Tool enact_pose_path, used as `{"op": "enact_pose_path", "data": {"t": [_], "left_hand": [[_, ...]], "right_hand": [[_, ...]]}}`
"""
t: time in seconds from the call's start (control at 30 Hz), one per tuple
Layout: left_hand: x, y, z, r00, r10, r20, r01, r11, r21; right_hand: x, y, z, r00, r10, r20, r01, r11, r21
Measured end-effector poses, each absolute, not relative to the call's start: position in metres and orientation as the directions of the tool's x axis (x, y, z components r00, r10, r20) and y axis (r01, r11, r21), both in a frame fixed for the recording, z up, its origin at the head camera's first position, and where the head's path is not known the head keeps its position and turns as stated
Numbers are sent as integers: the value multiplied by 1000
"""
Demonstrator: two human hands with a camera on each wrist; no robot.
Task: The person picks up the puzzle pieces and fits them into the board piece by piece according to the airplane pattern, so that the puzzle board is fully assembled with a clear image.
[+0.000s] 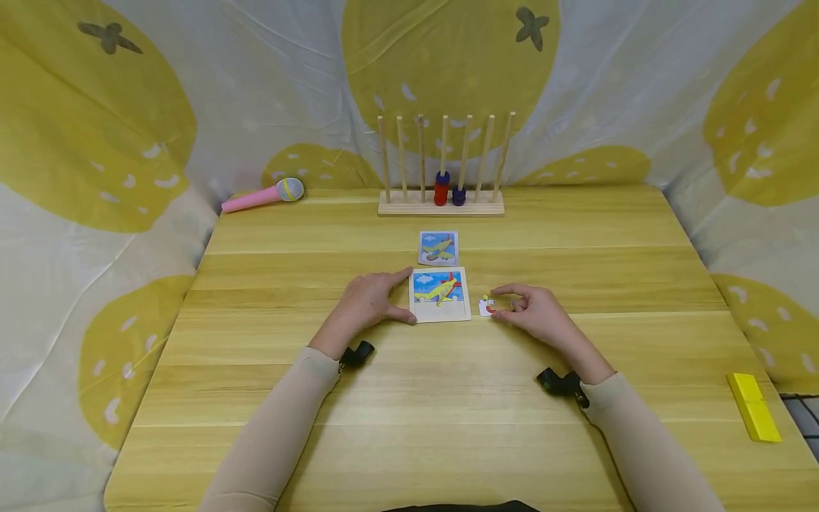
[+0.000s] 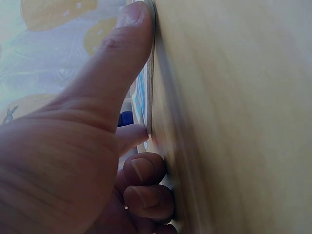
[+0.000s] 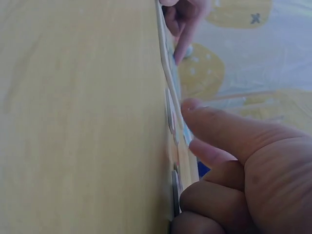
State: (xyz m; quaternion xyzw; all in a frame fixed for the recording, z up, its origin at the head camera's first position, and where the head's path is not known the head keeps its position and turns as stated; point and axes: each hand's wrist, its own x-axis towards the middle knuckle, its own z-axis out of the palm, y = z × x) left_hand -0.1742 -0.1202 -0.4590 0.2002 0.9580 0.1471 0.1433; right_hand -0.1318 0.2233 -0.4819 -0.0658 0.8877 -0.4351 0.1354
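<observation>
A framed airplane puzzle board [image 1: 440, 313] lies mid-table, with a yellow plane, blue sky and a bare pale strip along its lower part. At its left side my left hand [image 1: 371, 302] grips the frame, thumb at the near corner and index finger at the far one. My right hand [image 1: 537, 313] reaches in low from the right, thumb and index finger apart. Its fingertips are close around a small puzzle piece [image 1: 485, 307] that lies right of the board. A second piece [image 3: 176, 195] sits under the curled fingers in the right wrist view.
A picture card [image 1: 439, 247] of the same plane lies just behind the board. Farther back stands a wooden peg rack [image 1: 409, 208] with red and blue beads. A pink toy microphone [image 1: 262, 198] lies at the back left, yellow blocks [image 1: 755, 409] at the right edge.
</observation>
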Motion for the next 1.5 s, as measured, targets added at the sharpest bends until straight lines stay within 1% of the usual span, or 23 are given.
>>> {"op": "enact_pose_path", "data": {"t": [0.27,0.77,1.0,1.17,1.33,1.5], "left_hand": [[-174,-121,-461,-878,427,-217,338,873,351],[-175,-121,-460,-879,420,-225,328,876,355],[-174,-120,-459,-879,420,-226,327,875,357],[-175,-121,-460,-878,424,-222,334,876,349],[-175,-121,-459,-881,420,-219,330,876,353],[-175,-121,-459,-878,431,-210,345,872,349]], "right_hand": [[-132,218,-480,-959,-223,-175,-20,668,-744],[-131,214,-479,-964,-223,-148,-57,712,-700],[-128,213,-481,-955,-288,-74,-176,747,-641],[-127,207,-477,-944,-328,-33,-225,715,-662],[-132,182,-469,-916,-400,-25,-286,695,-660],[-140,147,-465,-877,-480,-17,-367,693,-621]]}}
